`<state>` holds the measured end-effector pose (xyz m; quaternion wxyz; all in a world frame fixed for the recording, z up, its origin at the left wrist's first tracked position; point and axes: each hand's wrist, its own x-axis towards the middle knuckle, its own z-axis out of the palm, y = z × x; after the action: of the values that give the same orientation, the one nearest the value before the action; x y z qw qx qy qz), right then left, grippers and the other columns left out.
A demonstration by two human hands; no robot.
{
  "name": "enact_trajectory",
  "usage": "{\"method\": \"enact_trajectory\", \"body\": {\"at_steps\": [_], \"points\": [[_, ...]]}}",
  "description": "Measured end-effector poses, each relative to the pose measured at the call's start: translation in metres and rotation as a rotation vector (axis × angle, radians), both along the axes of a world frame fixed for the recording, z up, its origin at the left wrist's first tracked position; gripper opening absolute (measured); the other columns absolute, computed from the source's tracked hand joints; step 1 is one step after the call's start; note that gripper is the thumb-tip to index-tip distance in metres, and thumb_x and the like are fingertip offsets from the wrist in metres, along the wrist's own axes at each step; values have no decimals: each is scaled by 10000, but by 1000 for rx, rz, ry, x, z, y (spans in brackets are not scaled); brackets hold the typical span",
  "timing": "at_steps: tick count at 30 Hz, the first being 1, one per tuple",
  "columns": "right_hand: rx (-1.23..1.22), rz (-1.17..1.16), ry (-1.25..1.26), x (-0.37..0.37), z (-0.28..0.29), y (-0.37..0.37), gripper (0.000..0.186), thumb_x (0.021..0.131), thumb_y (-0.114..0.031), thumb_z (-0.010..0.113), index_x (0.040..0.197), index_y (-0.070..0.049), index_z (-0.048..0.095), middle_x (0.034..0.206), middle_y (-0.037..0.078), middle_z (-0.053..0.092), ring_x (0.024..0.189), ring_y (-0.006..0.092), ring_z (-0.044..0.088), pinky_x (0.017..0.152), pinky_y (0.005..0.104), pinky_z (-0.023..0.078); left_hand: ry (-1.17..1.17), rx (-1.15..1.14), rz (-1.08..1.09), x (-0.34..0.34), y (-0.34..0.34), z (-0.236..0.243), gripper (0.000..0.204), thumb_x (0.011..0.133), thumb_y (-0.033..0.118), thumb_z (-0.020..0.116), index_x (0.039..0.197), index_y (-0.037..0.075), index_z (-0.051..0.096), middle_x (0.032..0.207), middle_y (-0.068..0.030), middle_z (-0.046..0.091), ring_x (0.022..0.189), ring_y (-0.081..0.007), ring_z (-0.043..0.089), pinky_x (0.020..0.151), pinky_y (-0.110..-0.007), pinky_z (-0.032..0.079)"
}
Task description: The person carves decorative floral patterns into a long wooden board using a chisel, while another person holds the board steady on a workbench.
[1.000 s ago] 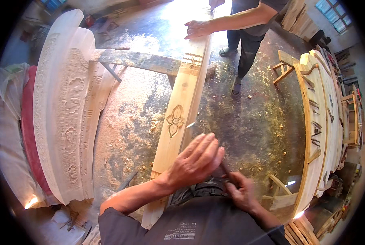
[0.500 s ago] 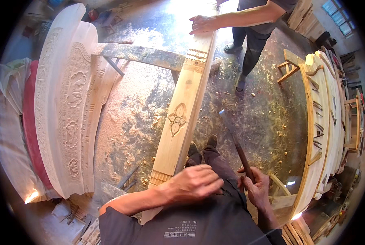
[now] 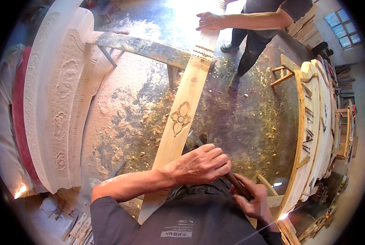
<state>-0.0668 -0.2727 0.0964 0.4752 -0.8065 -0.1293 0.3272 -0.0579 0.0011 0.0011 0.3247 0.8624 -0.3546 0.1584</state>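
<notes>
The right hand (image 3: 252,197) grips the near part of the dark tool (image 3: 238,185), likely for control. The left hand (image 3: 203,165) curls farther along; whether gripping, I cannot tell.

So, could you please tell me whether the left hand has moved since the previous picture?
Yes; the left hand has moved forward, closer to the carved flower on the plank.

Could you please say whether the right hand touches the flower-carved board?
No, the right hand grips the tool's dark handle, away from the board.
</notes>
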Motion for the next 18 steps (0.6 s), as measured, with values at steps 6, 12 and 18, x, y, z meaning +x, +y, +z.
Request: {"method": "enact_trajectory", "body": {"at_steps": [6,12,18], "points": [[105,428,-728,16,8,4,470,814,-292,989,1198,-69,836,1101,92,836,966,274,829,899,384,672,23,-137,-9,-1,8,-2,257,873,208,743,1049,37,669,991,-60,609,852,-227,605,767,-362,511],[180,625,-873,28,10,47,384,897,-384,926,1056,-51,823,1158,113,826,1159,300,799,1035,462,667,-233,234,168,-14,20,13,232,968,260,762,1056,57,692,1173,-91,689,888,-220,618,761,-354,519],[330,616,-893,20,-22,49,327,952,-294,875,989,15,775,1147,188,812,1184,363,797,1069,542,665,-12,207,319,-33,24,1,235,966,261,824,1023,70,698,1131,-105,710,742,-159,616,617,-328,496]]}}
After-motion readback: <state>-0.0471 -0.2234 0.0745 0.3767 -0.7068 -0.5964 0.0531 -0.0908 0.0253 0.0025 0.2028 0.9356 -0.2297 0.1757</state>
